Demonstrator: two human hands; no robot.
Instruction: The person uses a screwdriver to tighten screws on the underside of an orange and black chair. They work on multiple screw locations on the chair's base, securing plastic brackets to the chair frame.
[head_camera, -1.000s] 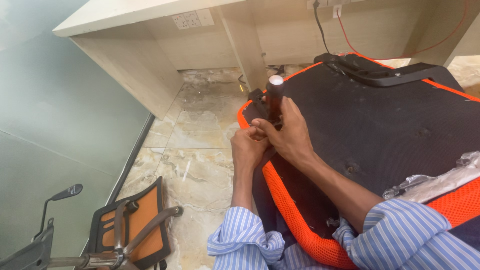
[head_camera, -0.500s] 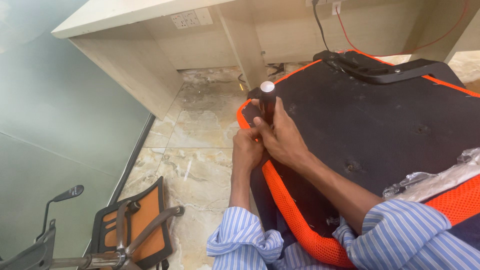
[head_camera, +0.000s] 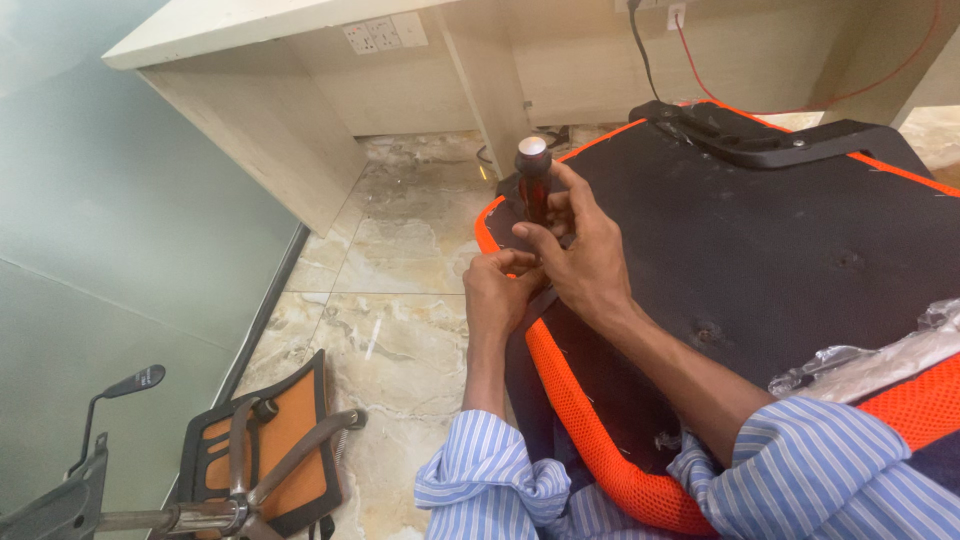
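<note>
An upturned chair seat (head_camera: 760, 250), black underneath with an orange mesh rim, lies in front of me. My right hand (head_camera: 585, 250) grips a screwdriver (head_camera: 532, 175) with a dark reddish handle and a silver cap, held upright at the seat's left edge. My left hand (head_camera: 500, 295) sits just below it, fingers pinched against the seat's edge beside the tool's lower end. The tool's tip is hidden behind my hands. A black plastic bracket (head_camera: 760, 135) lies across the seat's far end.
A pale wooden desk (head_camera: 330, 90) with wall sockets (head_camera: 385, 35) stands ahead, black and red cables (head_camera: 800, 100) hanging behind. An orange chair back and metal chair base (head_camera: 250, 460) lie on the marble floor at lower left. Crumpled clear plastic (head_camera: 870, 365) rests at right.
Both hands and the screwdriver have shifted slightly on the seat's edge, and the view has tilted a little; the grip on the handle is unchanged.
</note>
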